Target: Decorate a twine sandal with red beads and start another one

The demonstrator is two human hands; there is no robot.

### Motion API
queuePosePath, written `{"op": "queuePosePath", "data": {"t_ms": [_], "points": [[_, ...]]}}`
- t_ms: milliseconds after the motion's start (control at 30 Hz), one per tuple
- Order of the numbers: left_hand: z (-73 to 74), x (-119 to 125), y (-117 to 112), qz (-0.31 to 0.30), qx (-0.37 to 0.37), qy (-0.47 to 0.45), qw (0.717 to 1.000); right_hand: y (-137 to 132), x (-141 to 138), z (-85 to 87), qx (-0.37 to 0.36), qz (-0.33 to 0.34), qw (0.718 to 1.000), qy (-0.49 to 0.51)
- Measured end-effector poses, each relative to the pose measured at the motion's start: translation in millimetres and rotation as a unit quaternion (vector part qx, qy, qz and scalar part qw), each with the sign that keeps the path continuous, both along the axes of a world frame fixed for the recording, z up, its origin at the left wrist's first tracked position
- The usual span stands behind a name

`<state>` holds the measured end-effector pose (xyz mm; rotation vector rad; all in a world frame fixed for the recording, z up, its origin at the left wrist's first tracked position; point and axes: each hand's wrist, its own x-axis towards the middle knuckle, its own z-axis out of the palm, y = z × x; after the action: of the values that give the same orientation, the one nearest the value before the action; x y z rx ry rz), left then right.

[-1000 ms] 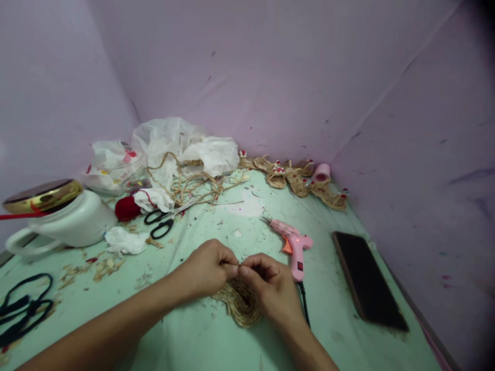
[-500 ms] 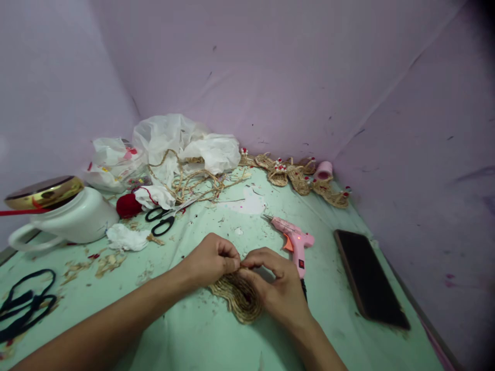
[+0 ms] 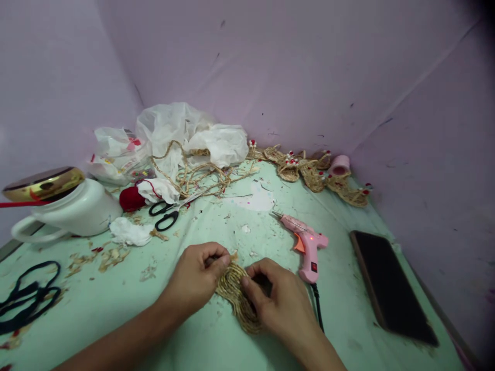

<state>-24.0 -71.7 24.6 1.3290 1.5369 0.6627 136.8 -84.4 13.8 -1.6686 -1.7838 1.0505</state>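
Note:
A braided piece of straw-coloured twine (image 3: pixel 234 291), shaped like a small sole with a curved rim, is held between both hands over the green tablecloth. My left hand (image 3: pixel 201 270) pinches its far left end, where a short tan tip sticks out. My right hand (image 3: pixel 276 293) grips the right side, thumb on the near face and fingers curled behind. Right of my right hand lies a pink glue gun (image 3: pixel 309 245), its small orange light lit and its nozzle pointing up-left. The far side of the twine piece is hidden by my fingers.
Black-handled scissors (image 3: pixel 166 214), loose twine (image 3: pixel 204 178) and red yarn (image 3: pixel 131 198) lie left of centre. A white mug (image 3: pixel 83 211) stands left. A phone (image 3: pixel 392 286) lies right. Several small beaded twine slippers (image 3: pixel 313 175) line the back wall near plastic bags (image 3: pixel 178 123).
My left hand has shifted slightly left, apart from my right fingertips, which have slid down the right side of the twine piece. The view has turned slightly left.

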Motion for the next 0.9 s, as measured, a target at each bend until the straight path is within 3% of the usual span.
{"op": "queuePosePath", "data": {"t_ms": [100,167,300,433,733,900], "points": [[4.1,2.9,-1.6,-0.008,0.012,-0.025,1.0,-0.9,-0.4,-2.7,-0.128,-0.055,0.977,0.163],[6.4,3.4,-0.9,-0.005,0.041,-0.029,0.999,-0.9,-1.3,-3.6,-0.169,-0.075,0.955,0.232],[7.4,2.6,0.2,0.011,0.096,-0.041,0.994,-0.4,-3.0,-3.8,-0.15,-0.109,0.938,0.291],[6.8,3.6,-0.5,0.027,0.067,-0.072,0.995,-1.5,-3.8,-4.8,-0.144,-0.125,0.927,0.324],[-0.3,11.4,5.4,0.004,0.009,-0.201,0.98,-1.6,-2.5,-5.4,-0.135,-0.11,0.928,0.33],[0.9,13.6,6.1,-0.016,0.024,-0.174,0.984,-0.2,-1.2,-0.8,-0.105,-0.109,0.941,0.302]]}}
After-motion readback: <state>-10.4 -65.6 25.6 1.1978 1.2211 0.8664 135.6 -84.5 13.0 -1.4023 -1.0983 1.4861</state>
